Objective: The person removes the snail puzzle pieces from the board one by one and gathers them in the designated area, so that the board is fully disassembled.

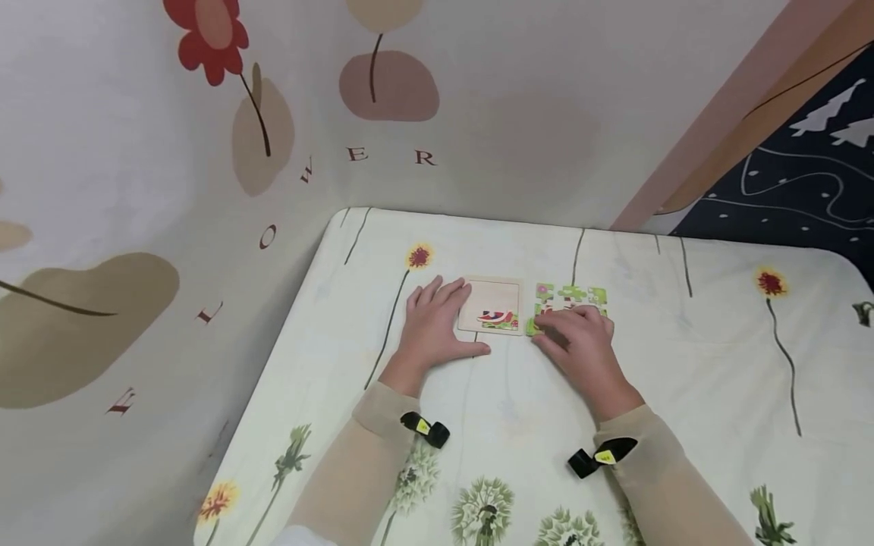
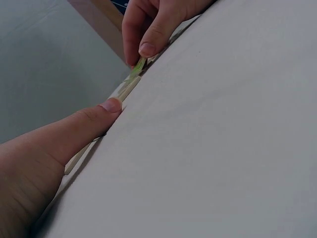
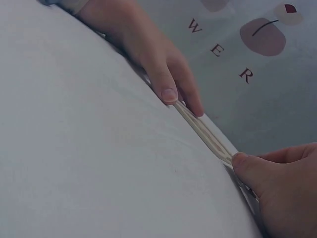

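Observation:
A square wooden puzzle tray [image 1: 493, 288] lies flat on the table, with a red-and-green picture section at its lower right and bare wood elsewhere. My left hand [image 1: 433, 322] rests at the tray's left side, fingers spread, fingertips on its edge and thumb along the near side. Just right of the tray, my right hand [image 1: 583, 349] pinches a green puzzle piece [image 1: 530, 327] between thumb and fingers; in the left wrist view this piece [image 2: 137, 68] is tilted up. Under and beyond the right hand lie several colourful puzzle pieces [image 1: 572, 292], partly covered by it.
A white cloth [image 1: 505, 409] printed with flowers and dandelions covers the table. Behind and to the left stands a pale wall [image 1: 512, 167] with flower shapes and letters. A dark panel with white trees [image 1: 806, 167] is at the back right.

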Motion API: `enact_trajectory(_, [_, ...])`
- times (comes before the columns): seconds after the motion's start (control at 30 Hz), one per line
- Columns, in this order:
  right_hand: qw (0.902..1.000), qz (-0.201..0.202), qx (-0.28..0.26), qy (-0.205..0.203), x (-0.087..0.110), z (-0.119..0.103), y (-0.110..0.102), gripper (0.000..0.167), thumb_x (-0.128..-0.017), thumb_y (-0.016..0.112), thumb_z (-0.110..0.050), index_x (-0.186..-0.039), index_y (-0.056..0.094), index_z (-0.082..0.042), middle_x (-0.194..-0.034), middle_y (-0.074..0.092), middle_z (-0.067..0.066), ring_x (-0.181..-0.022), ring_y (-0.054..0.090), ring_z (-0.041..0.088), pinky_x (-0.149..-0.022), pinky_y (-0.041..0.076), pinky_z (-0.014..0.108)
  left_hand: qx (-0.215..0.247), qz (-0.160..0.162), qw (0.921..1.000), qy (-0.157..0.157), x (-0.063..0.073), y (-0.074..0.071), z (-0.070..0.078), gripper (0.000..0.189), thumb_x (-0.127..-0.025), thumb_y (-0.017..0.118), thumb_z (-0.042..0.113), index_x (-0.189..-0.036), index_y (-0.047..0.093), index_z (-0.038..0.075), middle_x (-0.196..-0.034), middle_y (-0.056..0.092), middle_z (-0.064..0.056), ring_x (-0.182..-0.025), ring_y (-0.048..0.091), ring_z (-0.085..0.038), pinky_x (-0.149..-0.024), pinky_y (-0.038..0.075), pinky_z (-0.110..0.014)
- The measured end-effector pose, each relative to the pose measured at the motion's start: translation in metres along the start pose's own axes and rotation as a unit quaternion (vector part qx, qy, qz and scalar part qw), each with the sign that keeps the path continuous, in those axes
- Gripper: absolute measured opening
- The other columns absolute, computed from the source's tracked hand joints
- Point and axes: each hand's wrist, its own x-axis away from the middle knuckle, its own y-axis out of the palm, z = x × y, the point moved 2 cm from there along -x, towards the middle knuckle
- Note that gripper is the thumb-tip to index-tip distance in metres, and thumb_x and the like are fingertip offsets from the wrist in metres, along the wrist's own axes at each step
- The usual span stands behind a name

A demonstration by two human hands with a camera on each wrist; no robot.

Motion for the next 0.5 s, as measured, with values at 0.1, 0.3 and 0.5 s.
enact_trajectory(0.1, [0.9999,0.007,0.004,-0.008,0.0031,0.0038,-0.0036,0.029,-0.089,0.089,-0.018,-0.117,0.082,-0.014,-0.12,0.078,0.008,-0.112,0.052,0.033,-0.097,0.027,0.063,-0.001,-0.002,1.0,-0.001,-0.0006,0.0004,0.0002,0.118,-0.071,0.077,0.085,-0.165,0.043,0.022,-0.171,0.036,0.004,-0.161,0.018,-0.03,-0.125,0.014,-0.057])
enact_trajectory(0.3, [0.9995,0.015,0.006,-0.026,0.0078,0.0067,-0.0079,0.03,-0.086,0.091,-0.015,-0.115,0.083,-0.012,-0.117,0.078,0.01,-0.11,0.052,0.034,-0.094,0.029,0.064,0.003,-0.002,1.0,-0.001,-0.001,0.0007,0.0012,0.118,-0.071,0.078,0.084,-0.166,0.043,0.022,-0.172,0.036,0.005,-0.161,0.017,-0.03,-0.125,0.013,-0.058])
enact_trajectory(0.5, [0.999,0.015,0.006,-0.041,0.0095,0.01,-0.0076,0.029,-0.086,0.091,-0.014,-0.114,0.084,-0.011,-0.116,0.077,0.01,-0.11,0.051,0.034,-0.092,0.03,0.063,0.0,-0.001,1.0,0.0,-0.0017,0.0016,0.0021,0.118,-0.072,0.078,0.084,-0.165,0.043,0.022,-0.172,0.036,0.005,-0.161,0.018,-0.03,-0.125,0.014,-0.058])
